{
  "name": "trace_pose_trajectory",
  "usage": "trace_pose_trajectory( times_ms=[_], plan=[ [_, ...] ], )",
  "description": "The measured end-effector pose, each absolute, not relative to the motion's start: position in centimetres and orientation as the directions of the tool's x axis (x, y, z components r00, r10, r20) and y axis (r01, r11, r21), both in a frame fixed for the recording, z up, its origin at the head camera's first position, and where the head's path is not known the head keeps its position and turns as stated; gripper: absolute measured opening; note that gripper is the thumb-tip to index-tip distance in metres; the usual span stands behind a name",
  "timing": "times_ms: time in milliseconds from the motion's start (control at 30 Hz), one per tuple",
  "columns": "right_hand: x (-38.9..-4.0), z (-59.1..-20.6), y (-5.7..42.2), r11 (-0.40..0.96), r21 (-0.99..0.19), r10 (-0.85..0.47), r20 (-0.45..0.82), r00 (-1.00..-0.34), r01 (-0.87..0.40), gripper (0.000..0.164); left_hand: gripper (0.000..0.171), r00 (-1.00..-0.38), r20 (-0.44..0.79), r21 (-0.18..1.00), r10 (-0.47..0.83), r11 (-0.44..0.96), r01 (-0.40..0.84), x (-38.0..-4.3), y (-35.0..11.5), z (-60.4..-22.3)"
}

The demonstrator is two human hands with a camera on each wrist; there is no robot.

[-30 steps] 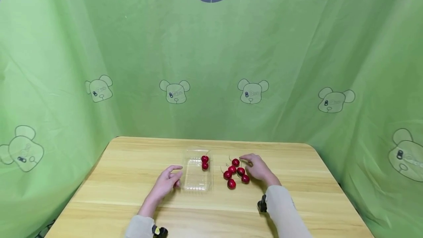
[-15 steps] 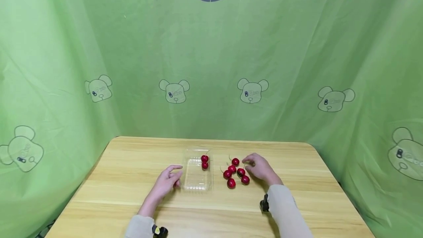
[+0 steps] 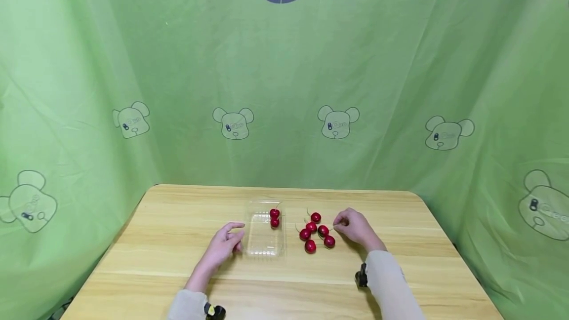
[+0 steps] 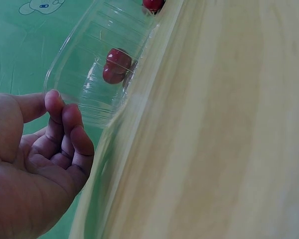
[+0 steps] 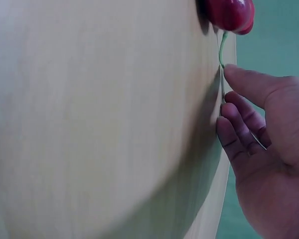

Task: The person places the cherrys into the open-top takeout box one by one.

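A clear plastic container [image 3: 263,252] lies on the table, with two dark red cherries [image 3: 274,218] near its right side. At its left edge, my left hand [image 3: 224,243] holds the rim between thumb and index fingertips, the other fingers curled below; the left wrist view shows these fingertips [image 4: 54,101] right at the rim. Several stemmed cherries [image 3: 310,246] lie in a loose cluster right of the container. My right hand [image 3: 357,228] is beside them, pinching the green stem [image 5: 221,52] of a cherry [image 5: 231,14] at the cluster's right side.
The light wooden table [image 3: 284,285] has rounded far corners. A green curtain [image 3: 284,63] with printed bear heads hangs behind it and along both sides. Dark wrist cameras [image 3: 362,275] sit on both sleeves.
My right hand has drawn back a little to the right, and its fingertips have come together on a cherry stem. The left hand and the container have stayed in place.
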State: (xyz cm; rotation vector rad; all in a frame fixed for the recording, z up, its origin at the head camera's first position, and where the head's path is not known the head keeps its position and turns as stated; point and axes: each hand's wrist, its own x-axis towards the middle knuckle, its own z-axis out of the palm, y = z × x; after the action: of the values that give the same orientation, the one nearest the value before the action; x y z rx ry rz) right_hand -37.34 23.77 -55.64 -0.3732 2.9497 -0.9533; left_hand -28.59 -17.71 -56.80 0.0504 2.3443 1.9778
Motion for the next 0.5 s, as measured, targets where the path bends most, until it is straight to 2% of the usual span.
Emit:
trace_pose_trajectory(
  times_ms=[500],
  plan=[
    [-36.76, -55.3, 24.32, 0.766, -0.608, -0.245, 0.018, -0.969, -0.206, 0.006, 0.041, -0.998, -0.04, 0.983, 0.052, 0.179, -0.03, -28.95, -17.56, -57.3]
  ],
)
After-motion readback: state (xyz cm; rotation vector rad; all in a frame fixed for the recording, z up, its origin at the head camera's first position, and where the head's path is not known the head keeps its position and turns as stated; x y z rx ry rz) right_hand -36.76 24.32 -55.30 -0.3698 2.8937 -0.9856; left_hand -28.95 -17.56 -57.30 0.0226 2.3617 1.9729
